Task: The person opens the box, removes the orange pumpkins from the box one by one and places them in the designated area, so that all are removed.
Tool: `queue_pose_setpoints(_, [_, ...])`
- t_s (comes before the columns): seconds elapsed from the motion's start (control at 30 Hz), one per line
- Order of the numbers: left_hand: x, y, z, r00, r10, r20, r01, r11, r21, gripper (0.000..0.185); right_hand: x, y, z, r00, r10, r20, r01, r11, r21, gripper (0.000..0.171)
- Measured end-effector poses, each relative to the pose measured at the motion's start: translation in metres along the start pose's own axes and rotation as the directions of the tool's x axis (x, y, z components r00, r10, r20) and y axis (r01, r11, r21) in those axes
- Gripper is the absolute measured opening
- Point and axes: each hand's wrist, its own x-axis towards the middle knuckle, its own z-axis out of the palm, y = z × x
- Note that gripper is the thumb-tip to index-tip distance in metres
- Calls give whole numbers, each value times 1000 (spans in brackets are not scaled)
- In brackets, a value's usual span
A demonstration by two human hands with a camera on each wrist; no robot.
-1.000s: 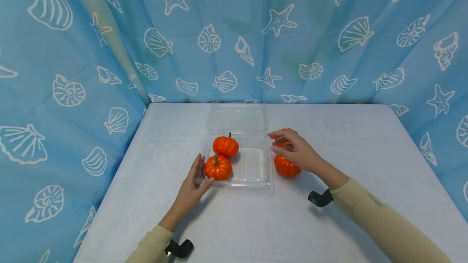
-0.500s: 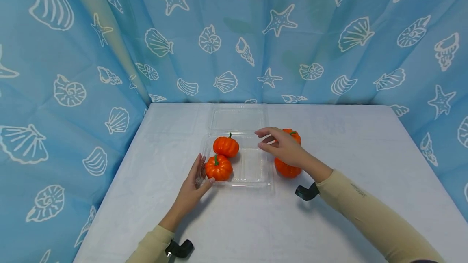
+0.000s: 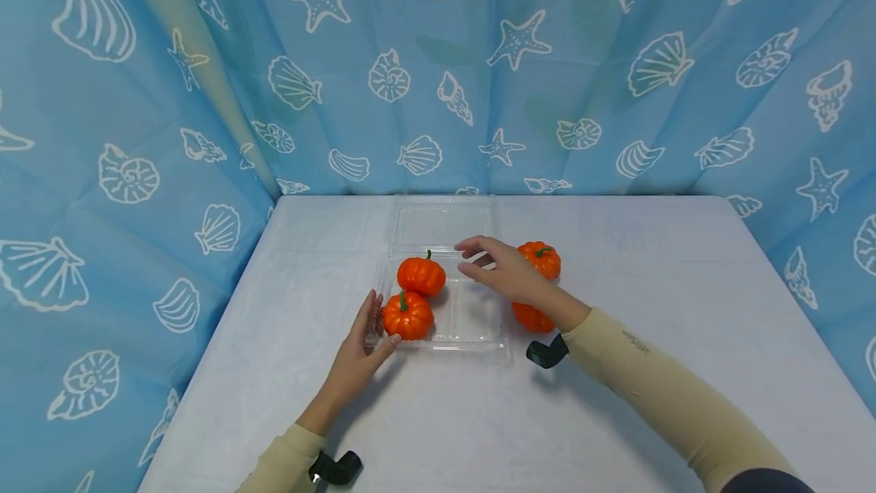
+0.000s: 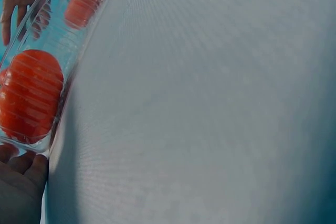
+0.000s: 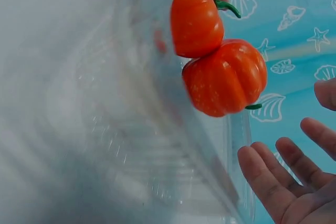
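A clear plastic clamshell container [image 3: 472, 314] lies open on the white table, its lid [image 3: 441, 223] flat behind it. Two orange pumpkins [image 3: 420, 276] [image 3: 407, 316] sit in its left half. My left hand [image 3: 372, 326] rests with straight fingers against the container's front left corner. My right hand [image 3: 474, 259] hovers over the container's right half, fingers loosely spread and holding nothing. Two more pumpkins lie outside on the right: one [image 3: 541, 259] behind my right hand, one [image 3: 530, 318] partly hidden under my wrist. The right wrist view shows the boxed pumpkins [image 5: 226, 77] and my empty fingers [image 5: 268, 182].
The white table [image 3: 616, 402] is walled at the back and both sides by a blue curtain [image 3: 547, 97] printed with shells and starfish. In the left wrist view the container wall [image 4: 63, 66] stands beside bare tabletop [image 4: 210, 103].
My right hand has moved left, away from the two outside pumpkins to above the container's right half, empty. The left hand has stayed at the container's corner.
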Motion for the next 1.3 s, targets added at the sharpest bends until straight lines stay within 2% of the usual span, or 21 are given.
queue_pose_setpoints(0.13, [0,-2,-1,1000,1,-2,-1,1000,3,90,8,-4,5,1000,15,-6,-15,1000,-8,46])
queue_pose_setpoints(0.4, [1,-3,-1,1000,14,-2,-14,1000,-5,90,21,-10,16,997,81,10,-82,993,88,44])
queue_pose_setpoints(0.53, [1,-3,-1,1000,13,-1,-13,1000,-4,89,26,-12,22,997,77,18,-79,991,109,43])
queue_pose_setpoints(0.63, [0,-3,-1,1000,12,0,-12,1000,-7,89,29,-13,27,998,67,18,-68,992,103,42])
queue_pose_setpoints(0.83, [0,-4,0,1000,12,2,-12,1000,-13,89,34,-14,36,994,105,28,-107,989,99,43])
queue_pose_setpoints(1.0, [0,-6,0,1000,20,-4,-20,1000,-9,87,37,-14,44,995,93,30,-95,991,97,45])
queue_pose_setpoints(1.3, [-1,-2,1,1000,17,-3,-17,1000,-20,86,37,-22,51,997,76,8,-76,997,24,41])
